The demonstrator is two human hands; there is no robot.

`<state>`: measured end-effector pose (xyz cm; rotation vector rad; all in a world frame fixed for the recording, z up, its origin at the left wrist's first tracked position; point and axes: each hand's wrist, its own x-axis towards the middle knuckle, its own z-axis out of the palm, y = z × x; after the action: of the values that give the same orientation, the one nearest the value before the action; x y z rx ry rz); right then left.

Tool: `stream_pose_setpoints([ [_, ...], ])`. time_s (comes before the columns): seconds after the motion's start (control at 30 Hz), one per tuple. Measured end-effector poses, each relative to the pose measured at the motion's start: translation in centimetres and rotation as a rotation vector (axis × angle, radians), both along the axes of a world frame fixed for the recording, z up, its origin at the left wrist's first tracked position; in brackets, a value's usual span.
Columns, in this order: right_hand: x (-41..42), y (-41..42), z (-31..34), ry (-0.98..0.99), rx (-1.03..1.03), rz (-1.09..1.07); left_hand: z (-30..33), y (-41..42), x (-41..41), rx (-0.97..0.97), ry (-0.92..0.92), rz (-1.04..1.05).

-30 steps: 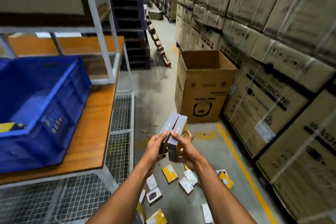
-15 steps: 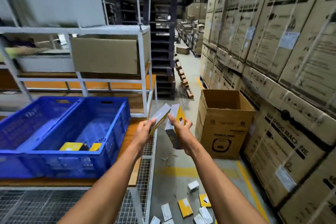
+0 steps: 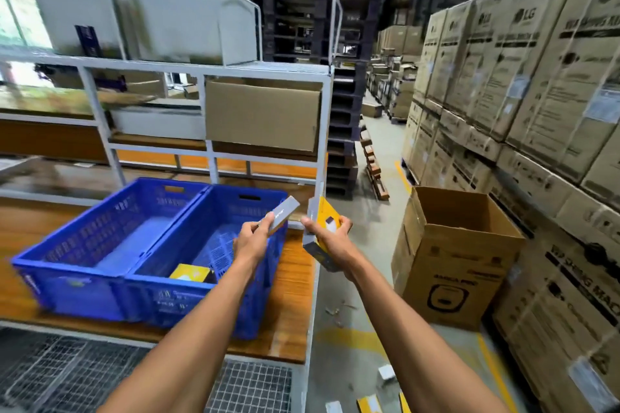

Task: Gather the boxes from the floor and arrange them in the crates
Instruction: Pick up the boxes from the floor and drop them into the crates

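A slim grey box is pinched in the left hand, fingers and thumb curled round its lower end, and it is held just above the near-right rim of the right-hand blue crate. A yellow box is gripped in the right hand, thumb across its face; a darker edge below the palm may belong to a second box behind it, though this cannot be settled from the blurred view. The two hands are held close together but apart, each closed on its own load.

Below and left of the left hand, one yellow box is already seen lying at the bottom of that crate. Farther left, touching it, the second blue crate appears to hold nothing. Both crates rest on the wooden tabletop.

Down and to the right of the right hand, several small boxes remain scattered on the floor — only the few at the frame's lower edge can be made out.

The task is judged to be at an early stage: one box placed, the held ones about to be placed — the rest left to be gathered and arranged.
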<state>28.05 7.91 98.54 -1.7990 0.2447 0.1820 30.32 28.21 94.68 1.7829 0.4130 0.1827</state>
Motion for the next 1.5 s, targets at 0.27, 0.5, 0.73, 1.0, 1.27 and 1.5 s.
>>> stream_pose_setpoints([
  [0.27,7.0,13.6,-2.9,0.028,0.019,0.016,-1.5,12.7,5.5,0.361,0.222,0.072],
  [0.5,9.1,22.4,-3.6,-0.004,-0.346,0.044,-5.1,20.8,8.6,0.639,0.339,-0.035],
  [0.73,10.2,27.1,-7.6,-0.003,-0.902,0.068,-7.5,24.4,9.2,1.066,0.316,-0.121],
  [1.0,10.3,30.5,-12.5,0.123,-1.308,0.213,-9.3,24.7,8.2,1.516,0.396,-0.335],
  [1.27,11.3,30.2,-13.4,0.195,-1.261,0.402,-9.1,26.7,9.3,1.504,0.374,-0.526],
  [1.5,12.4,29.3,-15.8,0.208,-1.074,0.492,-10.7,26.1,11.8,1.250,0.383,-0.647],
])
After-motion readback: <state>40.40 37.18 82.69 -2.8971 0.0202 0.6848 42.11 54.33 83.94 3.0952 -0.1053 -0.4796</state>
